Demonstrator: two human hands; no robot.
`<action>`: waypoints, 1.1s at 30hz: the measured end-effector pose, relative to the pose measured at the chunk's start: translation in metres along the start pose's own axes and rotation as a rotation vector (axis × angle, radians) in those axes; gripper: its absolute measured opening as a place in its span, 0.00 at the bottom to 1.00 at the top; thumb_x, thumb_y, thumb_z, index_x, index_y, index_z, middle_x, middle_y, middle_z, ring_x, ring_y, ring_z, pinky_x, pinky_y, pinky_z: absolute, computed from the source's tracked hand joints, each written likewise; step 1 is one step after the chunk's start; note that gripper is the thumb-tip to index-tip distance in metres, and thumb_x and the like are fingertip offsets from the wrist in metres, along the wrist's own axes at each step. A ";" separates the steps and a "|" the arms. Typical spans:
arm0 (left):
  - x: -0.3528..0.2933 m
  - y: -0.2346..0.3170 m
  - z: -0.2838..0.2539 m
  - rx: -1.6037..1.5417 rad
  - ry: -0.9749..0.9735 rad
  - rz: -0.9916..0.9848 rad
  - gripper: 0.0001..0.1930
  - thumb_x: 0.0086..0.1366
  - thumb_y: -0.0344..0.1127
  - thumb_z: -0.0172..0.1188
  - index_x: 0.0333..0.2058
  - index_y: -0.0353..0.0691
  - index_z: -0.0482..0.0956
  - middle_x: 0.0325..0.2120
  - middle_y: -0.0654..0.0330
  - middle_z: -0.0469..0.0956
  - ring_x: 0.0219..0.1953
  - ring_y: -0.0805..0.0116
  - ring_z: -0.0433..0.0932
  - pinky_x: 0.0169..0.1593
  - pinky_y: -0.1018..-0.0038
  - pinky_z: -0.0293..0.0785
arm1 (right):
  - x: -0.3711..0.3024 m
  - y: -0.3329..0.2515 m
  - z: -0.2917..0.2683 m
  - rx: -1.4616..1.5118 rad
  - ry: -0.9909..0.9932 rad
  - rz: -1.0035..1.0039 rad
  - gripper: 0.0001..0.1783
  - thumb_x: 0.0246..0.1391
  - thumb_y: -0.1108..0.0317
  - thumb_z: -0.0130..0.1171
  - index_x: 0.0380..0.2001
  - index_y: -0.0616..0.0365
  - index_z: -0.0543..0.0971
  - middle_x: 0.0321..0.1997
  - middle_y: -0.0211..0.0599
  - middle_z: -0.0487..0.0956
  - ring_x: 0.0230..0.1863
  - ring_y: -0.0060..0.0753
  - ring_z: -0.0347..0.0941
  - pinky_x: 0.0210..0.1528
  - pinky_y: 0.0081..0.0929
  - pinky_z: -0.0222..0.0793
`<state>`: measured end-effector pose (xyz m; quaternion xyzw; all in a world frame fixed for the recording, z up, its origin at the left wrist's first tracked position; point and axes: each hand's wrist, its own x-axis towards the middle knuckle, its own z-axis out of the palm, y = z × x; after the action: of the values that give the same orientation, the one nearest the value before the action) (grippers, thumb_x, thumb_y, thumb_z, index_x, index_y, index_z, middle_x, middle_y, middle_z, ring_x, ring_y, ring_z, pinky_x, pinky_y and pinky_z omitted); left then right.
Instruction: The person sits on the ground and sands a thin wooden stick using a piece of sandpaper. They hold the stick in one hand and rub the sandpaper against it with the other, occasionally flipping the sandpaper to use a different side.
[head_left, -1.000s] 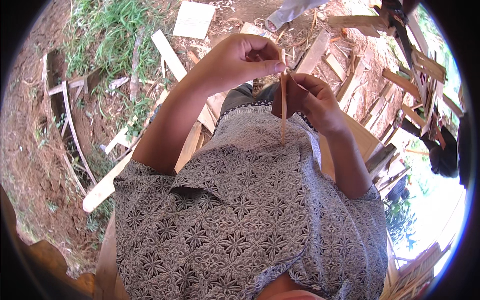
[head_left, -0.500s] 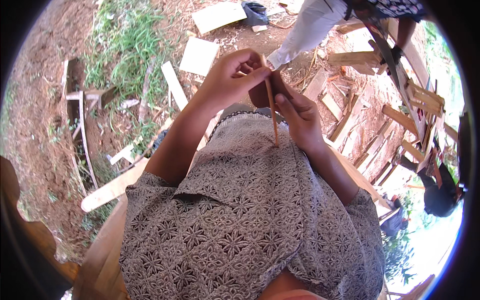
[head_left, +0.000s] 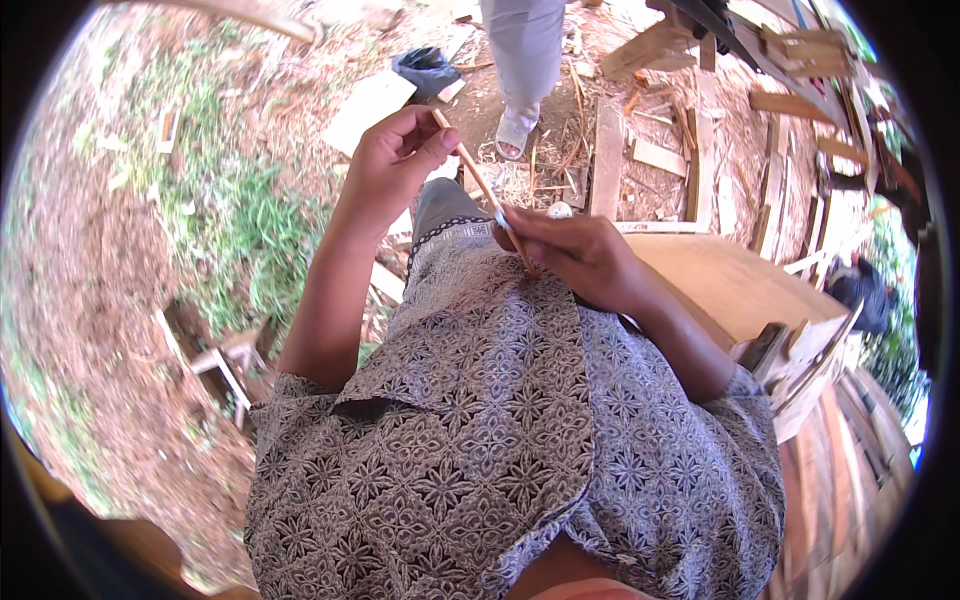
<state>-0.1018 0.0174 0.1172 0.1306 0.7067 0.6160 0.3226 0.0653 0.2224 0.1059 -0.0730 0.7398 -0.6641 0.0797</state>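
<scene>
A thin light-brown wooden stick (head_left: pixel 474 174) slants down to the right in front of my patterned shirt. Near its upper end, my left hand (head_left: pixel 402 160) pinches it between thumb and curled fingers. My right hand (head_left: pixel 580 255) is closed around the lower part, with the stick's tip coming out below, close to the shirt. A small pale spot shows at the right fingertips; whether it is a nail or a scrap of something I cannot tell. The right hand's lower fingers are partly hidden.
A person's leg in pale trousers (head_left: pixel 525 50) with a sandal stands ahead. A wooden board or box (head_left: pixel 740 285) lies right of my right arm. Planks and offcuts (head_left: pixel 605 160) litter the ground at right. A dark plastic bag (head_left: pixel 425 70) and grass (head_left: pixel 240 220) are at left.
My right hand has turned and slid to the stick's lower part, while the left has moved left along with the upper end. The stick tilts more now. The view has swung rightward.
</scene>
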 end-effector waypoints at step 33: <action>0.036 -0.001 0.012 0.497 -1.155 -0.193 0.11 0.67 0.38 0.64 0.42 0.37 0.81 0.33 0.66 0.81 0.34 0.80 0.75 0.41 0.81 0.71 | 0.003 -0.011 0.281 0.347 1.338 0.081 0.21 0.62 0.64 0.60 0.57 0.58 0.77 0.63 0.50 0.74 0.57 0.37 0.77 0.57 0.29 0.71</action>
<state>-0.1215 0.0474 0.1048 0.4484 0.5492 0.2322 0.6659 0.1223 -0.0520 0.0868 0.3939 0.5151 -0.6716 -0.3584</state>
